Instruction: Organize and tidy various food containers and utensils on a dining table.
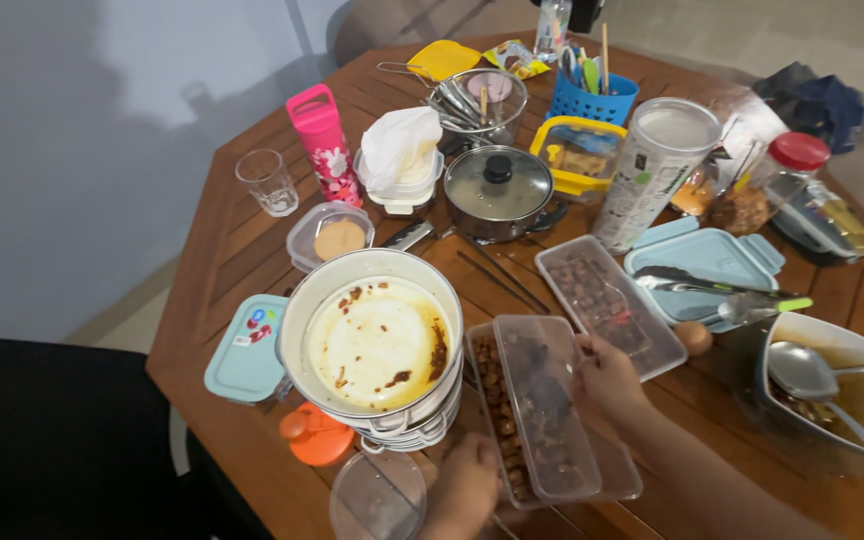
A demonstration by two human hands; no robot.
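Right hand (607,385): fingers closed on the right edge of a clear plastic lid (544,405), held tilted over a long clear container (512,420) of brown food at the near edge of the table (242,240). Left hand (464,490): at the container's near left corner, fingers curled against it; whether they grip it cannot be told.

Just left of the container, touching or nearly so: stack of white pots (372,345), top one smeared with sauce. Below the stack: orange lid (314,436) and a round clear lid (377,495). Right of the held lid: second clear container (607,300) with brown pieces, then an egg (694,338) and a pale blue lidded box (702,265) carrying tongs (732,290). Far right: dish with ladle (812,375).

Behind: small lidded pan (498,190), chopsticks (497,272), tall jar (654,170), pink bottle (324,145), glass (267,182).
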